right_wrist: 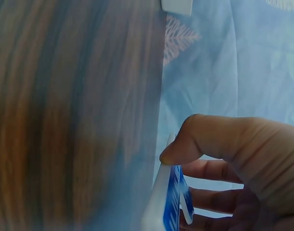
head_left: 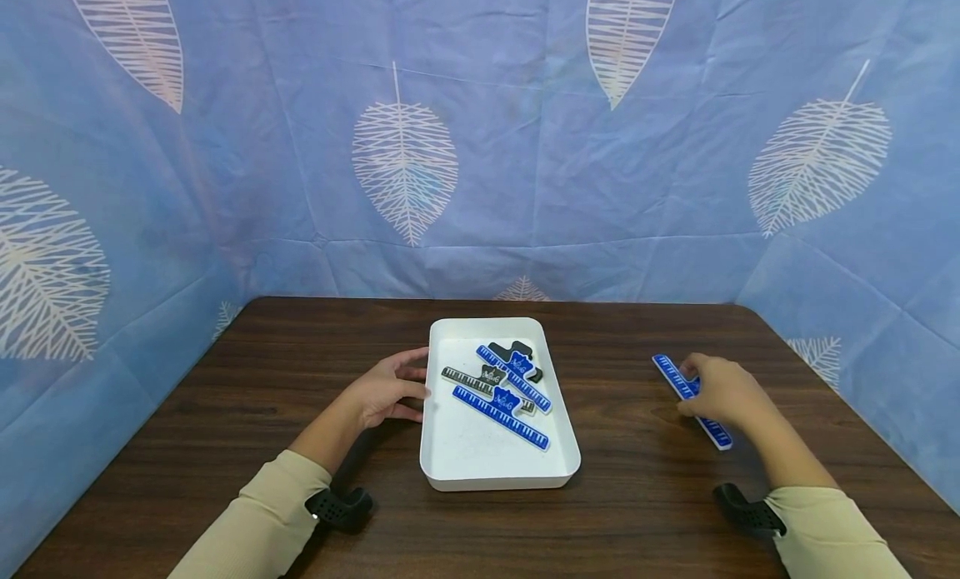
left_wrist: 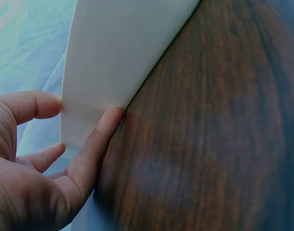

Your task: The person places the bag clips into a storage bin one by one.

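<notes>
My right hand point(head_left: 722, 390) pinches a blue piano-key music clip point(head_left: 714, 431) over the table's right side. In the right wrist view, the thumb presses on the white edge of that clip point(right_wrist: 172, 202). My left hand point(head_left: 387, 389) touches the left wall of a white tray point(head_left: 468, 466) with spread, fairly straight fingers. In the left wrist view, fingertips point(left_wrist: 111, 118) rest against the tray's wall point(left_wrist: 113, 48). Inside the tray lie two blue music clips, one nearer the front point(head_left: 498, 415), and black ones, one with piano keys point(head_left: 467, 379); they partly overlap.
The tray stands mid-table on the dark wooden table point(head_left: 622, 512). A blue cloth point(head_left: 495, 171) with white leaf prints hangs behind the table and along its sides. Each wrist wears a black band, the left one point(head_left: 339, 510) near the tray's front left.
</notes>
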A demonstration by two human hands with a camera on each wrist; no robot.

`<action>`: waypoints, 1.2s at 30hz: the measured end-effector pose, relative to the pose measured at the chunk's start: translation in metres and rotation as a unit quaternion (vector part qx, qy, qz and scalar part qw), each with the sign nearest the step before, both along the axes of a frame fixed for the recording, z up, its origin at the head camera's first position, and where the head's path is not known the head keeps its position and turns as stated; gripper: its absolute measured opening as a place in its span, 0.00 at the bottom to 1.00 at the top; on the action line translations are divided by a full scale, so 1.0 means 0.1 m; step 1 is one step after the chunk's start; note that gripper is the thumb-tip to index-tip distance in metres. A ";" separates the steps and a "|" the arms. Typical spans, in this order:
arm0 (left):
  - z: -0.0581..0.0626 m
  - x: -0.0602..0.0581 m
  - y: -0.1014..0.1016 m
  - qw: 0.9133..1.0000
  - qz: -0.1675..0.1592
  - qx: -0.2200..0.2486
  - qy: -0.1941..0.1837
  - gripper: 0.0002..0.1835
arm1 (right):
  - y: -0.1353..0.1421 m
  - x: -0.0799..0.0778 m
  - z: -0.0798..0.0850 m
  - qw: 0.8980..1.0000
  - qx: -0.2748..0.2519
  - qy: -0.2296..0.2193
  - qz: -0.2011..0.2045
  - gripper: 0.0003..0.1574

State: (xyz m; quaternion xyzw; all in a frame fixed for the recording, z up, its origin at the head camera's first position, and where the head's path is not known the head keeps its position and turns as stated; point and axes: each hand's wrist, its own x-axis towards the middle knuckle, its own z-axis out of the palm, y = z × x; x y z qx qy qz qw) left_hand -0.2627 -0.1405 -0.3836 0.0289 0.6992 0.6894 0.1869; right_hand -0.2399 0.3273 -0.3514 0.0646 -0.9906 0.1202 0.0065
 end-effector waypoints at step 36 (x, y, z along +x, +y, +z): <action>-0.01 -0.01 0.00 1.000 -0.001 0.004 0.002 0.43 | -0.45 0.13 0.19 0.996 -0.045 0.025 0.067 0.34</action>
